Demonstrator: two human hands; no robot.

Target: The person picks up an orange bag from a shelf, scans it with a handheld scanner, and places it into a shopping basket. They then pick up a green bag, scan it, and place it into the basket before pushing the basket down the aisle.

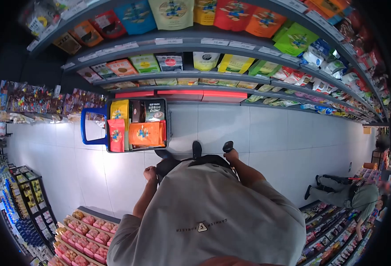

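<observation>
I look down over my grey shirt at a white tiled shop aisle. My left hand (150,173) hangs by my hip with the fingers curled, next to a dark bag (166,165) at my waist; nothing shows in it. My right hand (231,155) is curled too, near my dark shoes (197,149). On the floor ahead, slightly left, stands a shopping basket (94,125) with a blue handle. It is packed with upright snack pouches (144,133), orange, red and yellow, plus a dark coffee packet. Neither hand touches the basket.
Long shelves (213,44) of bagged snacks run along the far side of the aisle. Lower racks of packets (86,232) stand at my left and bottom left. Another person (350,195) in grey-green clothes bends at the shelves on the right.
</observation>
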